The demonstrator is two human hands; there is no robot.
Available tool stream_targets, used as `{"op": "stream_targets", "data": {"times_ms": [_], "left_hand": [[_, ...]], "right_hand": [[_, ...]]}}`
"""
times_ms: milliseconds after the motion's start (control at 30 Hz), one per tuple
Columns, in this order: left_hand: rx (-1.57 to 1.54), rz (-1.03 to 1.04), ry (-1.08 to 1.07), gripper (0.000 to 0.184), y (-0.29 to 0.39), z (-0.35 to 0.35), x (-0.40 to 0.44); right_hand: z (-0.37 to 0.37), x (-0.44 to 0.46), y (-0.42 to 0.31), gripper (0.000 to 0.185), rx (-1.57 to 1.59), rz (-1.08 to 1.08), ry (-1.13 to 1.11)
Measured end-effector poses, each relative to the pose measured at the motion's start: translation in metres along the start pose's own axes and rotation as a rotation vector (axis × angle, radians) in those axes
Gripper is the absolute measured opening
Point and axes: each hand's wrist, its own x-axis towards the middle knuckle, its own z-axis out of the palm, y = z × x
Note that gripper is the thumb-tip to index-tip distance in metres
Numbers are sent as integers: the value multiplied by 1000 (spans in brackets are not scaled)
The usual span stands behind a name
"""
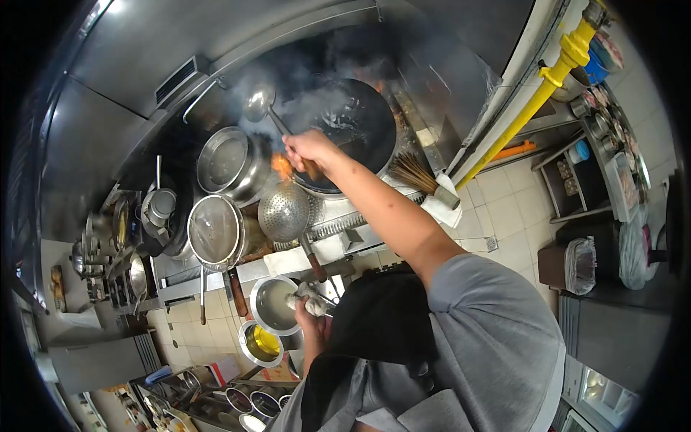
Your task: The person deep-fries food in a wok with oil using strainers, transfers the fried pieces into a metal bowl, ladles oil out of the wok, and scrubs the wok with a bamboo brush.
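Note:
My right hand (311, 150) is wrapped round the handle of a metal ladle (259, 104). The ladle's bowl is raised beside a large dark wok (371, 140), which is smoking. Close to my body, my left hand (311, 322) is closed on a crumpled whitish cloth (314, 301). That hand is beside a pot of cloudy liquid (277, 306), partly hidden by my dark apron. Between the wok and the pots, an orange flame (282, 166) shows just under my right hand. A perforated skimmer (283, 212) lies below it.
To the left are a steel pot (224, 160), a mesh strainer (214, 230) and stacked pans (158, 207). A container of yellow liquid (262, 344) stands near the pot. At right are a bamboo brush (414, 174), a yellow pipe (529, 108) and a brown bin (554, 266).

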Motion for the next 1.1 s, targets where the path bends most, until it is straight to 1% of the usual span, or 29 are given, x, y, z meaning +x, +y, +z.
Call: {"op": "stream_targets", "data": {"times_ms": [33,67,133,167,200,233,267,300,333,400,433,467,533,600,633,667,733,767,833,867,900,933,1000,1033,1067,1100], "left_hand": [[33,-56,6,23,-4,-2,-4],[32,-58,13,23,-8,-1,-7],[79,-70,-56,20,-14,7,-13],[91,-120,-176,20,-10,9,-22],[83,-118,-170,20,-10,28,-34],[91,-104,-115,20,-10,52,-50],[100,-91,-59,20,-13,68,-58],[75,-68,-63,19,-24,68,-46],[65,-96,-140,19,-26,67,-42],[55,-127,-170,20,-34,80,-34],[76,-162,-175,20,-35,88,-33],[89,-194,-175,21,-34,98,-34],[100,-207,-162,21,-34,123,-41],[139,-204,-176,22,-39,120,-30],[195,-183,-173,23,-34,123,-34],[156,-124,-215,23,-36,123,-34],[126,-60,-159,20,-43,113,-28],[84,-40,-134,20,-43,104,-28],[259,-112,-146,21,-37,87,-26],[229,-95,-128,21,-38,81,-26],[109,-89,-110,22,-41,78,-26],[-6,-86,-98,22,-42,75,-26],[-26,-88,-113,24,-37,66,-24],[-52,-116,-96,25,-33,61,-26],[-71,-139,-85,26,-22,60,-29],[-90,-108,-88,27,-14,60,-35]], "right_hand": [[-11,-14,7,25,-47,5,-17],[-21,-33,11,25,-46,13,-16],[-43,-75,9,24,43,65,-46],[-55,-92,10,24,19,103,-17],[-67,-105,10,24,-10,137,9],[-77,-118,14,24,-13,149,7],[-85,-130,18,23,-80,151,48],[-93,-138,18,22,-152,148,86],[-101,-141,17,22,-160,159,79],[-118,-139,17,19,-238,208,126],[-132,-130,13,17,-240,215,71],[-135,-127,-1,15,-42,326,48],[-172,-87,11,19,-258,205,32],[-178,-80,24,27,-1315,-202,282],[-182,-83,35,28,-1446,-249,400],[-185,-93,47,30,-1572,-311,522],[-168,-124,47,26,-1521,-270,559],[-162,-139,50,25,-1555,-318,548],[-139,-148,46,25,-1601,-389,493],[-122,-151,40,26,-1465,-224,445],[-109,-148,38,27,-1324,-57,404],[-99,-136,42,27,-1335,-63,382],[-74,-110,54,33,-668,-159,75],[-27,-111,57,42,-386,-81,106],[-11,-104,64,41,-255,115,14],[-5,-92,80,35,-292,161,0]]}}
